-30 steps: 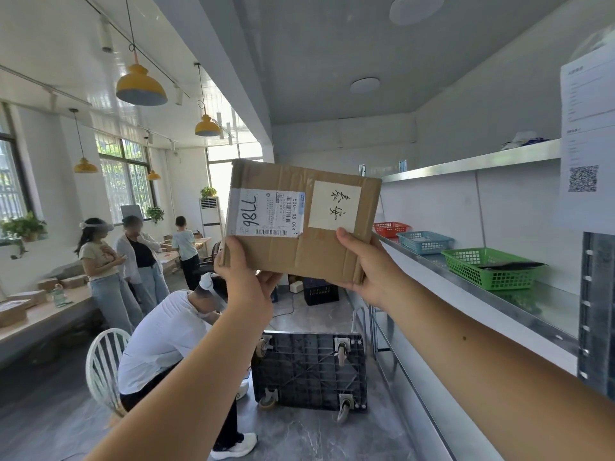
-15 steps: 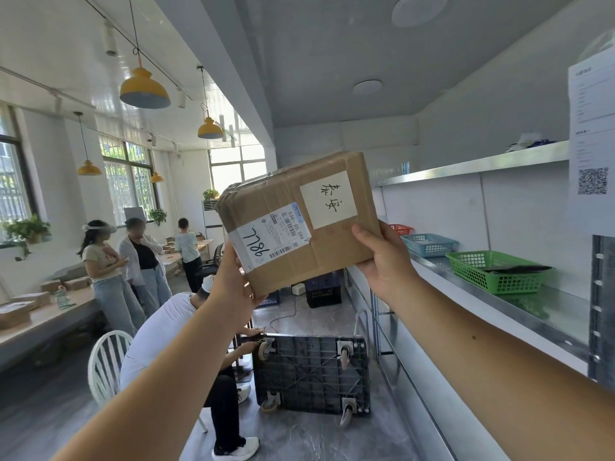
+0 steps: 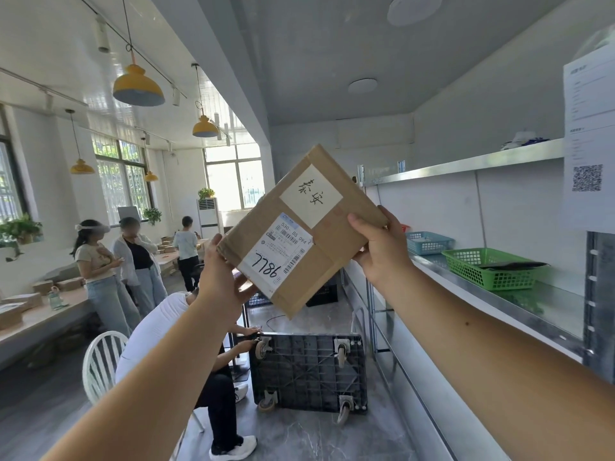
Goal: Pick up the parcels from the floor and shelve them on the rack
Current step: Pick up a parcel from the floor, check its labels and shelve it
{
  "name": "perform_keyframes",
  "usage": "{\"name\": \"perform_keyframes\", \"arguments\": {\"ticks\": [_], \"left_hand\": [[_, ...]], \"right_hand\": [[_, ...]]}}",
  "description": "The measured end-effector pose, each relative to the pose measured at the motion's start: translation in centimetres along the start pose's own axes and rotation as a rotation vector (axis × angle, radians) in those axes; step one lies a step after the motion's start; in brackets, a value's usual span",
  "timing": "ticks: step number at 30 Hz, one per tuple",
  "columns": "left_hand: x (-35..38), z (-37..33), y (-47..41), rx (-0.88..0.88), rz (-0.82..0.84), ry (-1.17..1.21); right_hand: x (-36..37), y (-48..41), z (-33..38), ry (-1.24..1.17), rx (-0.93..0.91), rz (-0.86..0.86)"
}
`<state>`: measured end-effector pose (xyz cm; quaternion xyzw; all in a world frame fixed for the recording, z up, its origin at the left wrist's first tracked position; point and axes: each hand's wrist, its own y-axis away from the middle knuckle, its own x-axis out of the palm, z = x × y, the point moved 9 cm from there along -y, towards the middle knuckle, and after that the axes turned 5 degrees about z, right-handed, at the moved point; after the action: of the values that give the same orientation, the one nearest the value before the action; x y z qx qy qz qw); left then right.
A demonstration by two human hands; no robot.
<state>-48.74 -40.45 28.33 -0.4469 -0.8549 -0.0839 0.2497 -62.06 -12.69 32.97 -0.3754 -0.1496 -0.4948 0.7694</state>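
Observation:
I hold a flat brown cardboard parcel [image 3: 336, 241] up at head height, tilted with its right corner raised. It carries a white shipping label marked 7786 and a white handwritten sticker. My left hand [image 3: 219, 277] grips its lower left edge. Gripping its right edge is my right hand [image 3: 382, 251]. The metal rack [image 3: 499, 294] runs along the right wall, its shelf just right of the parcel.
On the rack shelf stand a green basket [image 3: 492, 267], a blue basket [image 3: 429, 242] and a red one behind. An upturned black wheeled dolly [image 3: 309, 371] lies on the floor below. A person in white sits on a white chair [image 3: 100, 357]; others stand at left.
The parcel has rotated, its right side tipping upward, and shifted right toward the rack. Both hands moved with it and kept their grip.

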Motion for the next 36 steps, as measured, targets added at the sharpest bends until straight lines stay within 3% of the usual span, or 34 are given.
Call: {"name": "perform_keyframes", "arguments": {"ticks": [8,15,21,27,36], "left_hand": [[2.7,1.2,1.4,-0.055,0.159,0.183],[3.0,2.6,1.5,-0.07,0.208,0.273],[3.6,3.9,1.7,-0.176,0.253,0.076],[2.9,3.4,1.5,-0.145,0.249,-0.147],[2.7,3.2,2.0,-0.04,0.108,-0.132]], "right_hand": [[1.2,-0.1,0.3,0.081,-0.044,0.036],[2.7,0.2,-0.4,0.181,0.024,0.177],[4.1,0.5,-0.4,0.329,0.02,0.268],[3.7,0.6,-1.4,0.395,0.031,0.295],[3.8,0.7,-2.3,0.396,0.109,0.318]]}}
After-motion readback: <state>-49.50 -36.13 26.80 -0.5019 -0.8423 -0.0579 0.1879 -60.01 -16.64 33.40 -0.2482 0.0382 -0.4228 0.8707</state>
